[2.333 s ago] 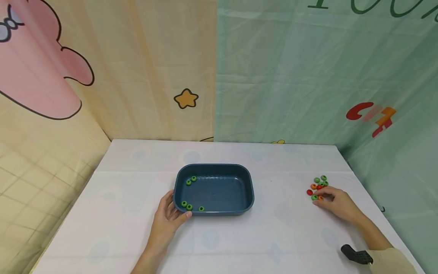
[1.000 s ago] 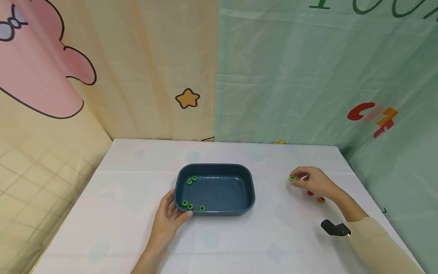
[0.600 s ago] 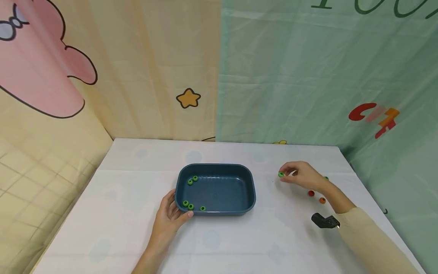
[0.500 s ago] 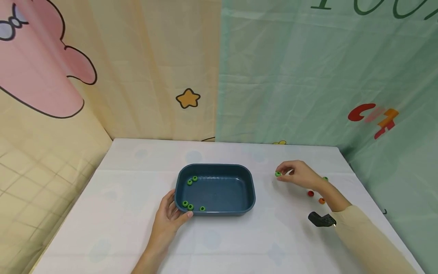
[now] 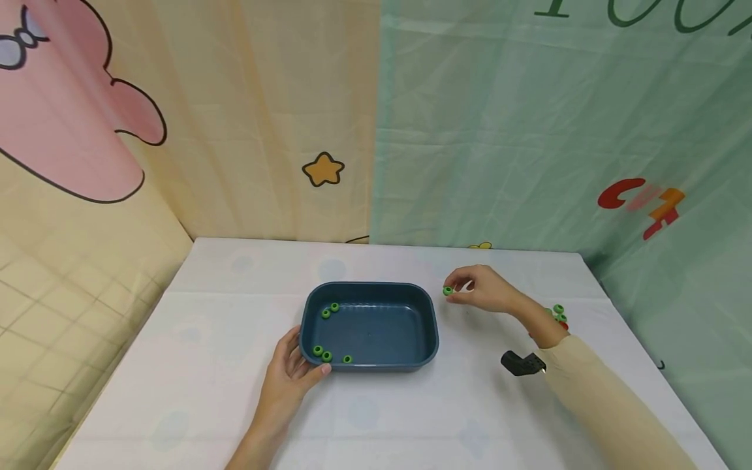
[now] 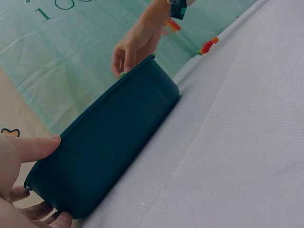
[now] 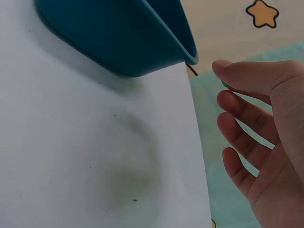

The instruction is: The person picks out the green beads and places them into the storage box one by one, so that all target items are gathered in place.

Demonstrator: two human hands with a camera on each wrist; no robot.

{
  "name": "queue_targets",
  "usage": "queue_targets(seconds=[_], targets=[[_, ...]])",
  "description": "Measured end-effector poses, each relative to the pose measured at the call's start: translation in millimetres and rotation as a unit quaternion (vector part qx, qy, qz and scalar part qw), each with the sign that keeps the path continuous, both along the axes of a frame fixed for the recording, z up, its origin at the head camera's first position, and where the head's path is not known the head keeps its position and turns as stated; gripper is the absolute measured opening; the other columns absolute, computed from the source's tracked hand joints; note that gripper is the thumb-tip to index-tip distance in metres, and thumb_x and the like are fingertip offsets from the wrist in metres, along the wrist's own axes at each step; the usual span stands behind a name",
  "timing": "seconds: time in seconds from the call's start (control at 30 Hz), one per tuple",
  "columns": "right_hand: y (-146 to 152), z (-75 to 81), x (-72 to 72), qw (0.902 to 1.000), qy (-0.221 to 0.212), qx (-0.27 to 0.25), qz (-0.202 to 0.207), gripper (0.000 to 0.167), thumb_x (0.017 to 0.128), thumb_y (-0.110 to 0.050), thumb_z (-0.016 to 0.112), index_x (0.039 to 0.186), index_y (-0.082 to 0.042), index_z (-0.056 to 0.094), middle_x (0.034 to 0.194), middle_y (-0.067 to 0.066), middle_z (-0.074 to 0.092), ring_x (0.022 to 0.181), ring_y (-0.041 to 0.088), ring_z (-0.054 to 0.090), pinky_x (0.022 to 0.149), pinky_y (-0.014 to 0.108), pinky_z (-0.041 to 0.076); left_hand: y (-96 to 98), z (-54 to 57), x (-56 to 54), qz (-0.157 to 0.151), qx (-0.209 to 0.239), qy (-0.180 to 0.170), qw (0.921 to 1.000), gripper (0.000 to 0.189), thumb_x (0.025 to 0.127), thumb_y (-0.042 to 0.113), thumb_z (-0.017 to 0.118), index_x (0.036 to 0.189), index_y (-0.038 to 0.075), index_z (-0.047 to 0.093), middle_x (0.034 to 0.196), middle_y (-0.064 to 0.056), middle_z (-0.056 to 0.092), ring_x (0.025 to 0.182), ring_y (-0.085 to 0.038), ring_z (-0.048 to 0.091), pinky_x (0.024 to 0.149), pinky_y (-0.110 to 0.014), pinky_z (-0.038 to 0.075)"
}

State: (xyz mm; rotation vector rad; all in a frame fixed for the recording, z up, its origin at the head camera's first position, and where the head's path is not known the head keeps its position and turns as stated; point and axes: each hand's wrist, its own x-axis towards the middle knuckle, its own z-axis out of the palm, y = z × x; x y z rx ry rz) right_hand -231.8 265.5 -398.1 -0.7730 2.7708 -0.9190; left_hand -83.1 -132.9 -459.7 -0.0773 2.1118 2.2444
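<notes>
A dark blue rectangular tray (image 5: 376, 367) stands on the white table, with several green beads (image 5: 326, 356) lying along its left side. My left hand (image 5: 289, 375) grips its near left corner, thumb over the rim and fingers against the outer wall, as the left wrist view also shows. Just right of the tray's far right corner, my right hand (image 5: 483, 288) is raised above the table and pinches one green bead (image 5: 448, 290) between thumb and index finger. In the right wrist view the thumb mostly covers that bead, and the other fingers are loosely bent.
A small cluster of green and red beads (image 5: 559, 309) lies on the right part of the table (image 5: 376, 424), partly behind the right forearm. A black device (image 5: 523, 363) sits at the right wrist. Printed curtains (image 5: 470, 130) hang behind the table's far edge.
My right hand has picked up a green bead from the cluster and carried it left to near the tray. The left hand and the tray stay in place.
</notes>
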Motion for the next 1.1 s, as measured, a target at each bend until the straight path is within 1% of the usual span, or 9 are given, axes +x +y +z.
queue_targets(seconds=[0.2,0.37,0.47,0.6,0.83,0.9,1.1], targets=[[-26,9.7,-6.9,0.9998,-0.001,-0.006,0.021,0.017,0.092,-0.015,0.081,0.107,-0.010,0.076,0.100,-0.004,0.072,0.095,0.020,0.065,0.087,0.047,0.058,-0.3,1.4,-0.4,0.000,-0.002,-0.001,1.0000,0.093,0.087,-0.003,0.081,0.161,0.006,0.025,0.164,-0.018,0.028,0.147,-0.036,0.036,0.105,-0.014,0.043],[-51,12.5,-13.9,0.9986,-0.013,-0.010,0.050,0.014,0.093,-0.017,0.080,0.105,-0.013,0.076,0.099,-0.006,0.072,0.095,0.018,0.065,0.088,0.046,0.058,-0.6,0.8,-1.4,-0.001,-0.001,0.005,1.0000,0.093,0.087,-0.003,0.081,0.161,0.005,0.025,0.163,-0.019,0.029,0.146,-0.036,0.037,0.105,-0.014,0.043],[-66,14.1,-18.5,0.9973,-0.018,-0.011,0.071,0.012,0.093,-0.017,0.080,0.104,-0.014,0.076,0.097,-0.008,0.071,0.095,0.016,0.065,0.090,0.048,0.057,-0.3,0.2,-1.9,-0.002,0.001,0.008,1.0000,0.093,0.087,-0.003,0.082,0.160,0.006,0.025,0.163,-0.018,0.030,0.146,-0.036,0.037,0.105,-0.015,0.043],[-85,16.5,-24.0,0.9953,-0.017,-0.014,0.094,0.012,0.093,-0.016,0.080,0.104,-0.014,0.076,0.096,-0.009,0.071,0.094,0.013,0.066,0.091,0.051,0.057,0.3,0.6,-1.2,-0.001,-0.003,0.005,1.0000,0.093,0.087,-0.003,0.081,0.161,0.006,0.025,0.163,-0.019,0.030,0.146,-0.036,0.037,0.105,-0.015,0.043],[-120,14.3,-33.8,0.9893,0.000,-0.013,0.145,0.013,0.094,-0.017,0.079,0.106,-0.012,0.077,0.098,-0.008,0.072,0.091,0.009,0.066,0.086,0.040,0.058,-0.3,1.0,-0.2,0.001,-0.008,-0.003,1.0000,0.093,0.088,-0.001,0.081,0.161,0.007,0.024,0.164,-0.018,0.028,0.146,-0.036,0.037,0.105,-0.015,0.044],[-130,13.1,-35.8,0.9865,0.002,-0.014,0.163,0.014,0.094,-0.018,0.079,0.107,-0.012,0.077,0.100,-0.007,0.073,0.091,0.008,0.066,0.085,0.037,0.058,-0.3,0.8,-0.4,0.001,-0.007,-0.003,1.0000,0.093,0.088,-0.002,0.081,0.161,0.007,0.024,0.164,-0.018,0.028,0.146,-0.036,0.037,0.105,-0.015,0.044],[-156,12.2,-39.4,0.9801,0.001,-0.029,0.196,0.015,0.094,-0.015,0.079,0.107,-0.010,0.078,0.099,-0.006,0.073,0.089,0.008,0.067,0.083,0.028,0.058,-0.5,-1.0,-1.2,-0.003,-0.005,0.006,1.0000,0.093,0.088,-0.002,0.081,0.161,0.007,0.024,0.164,-0.018,0.028,0.147,-0.036,0.036,0.105,-0.015,0.043]])
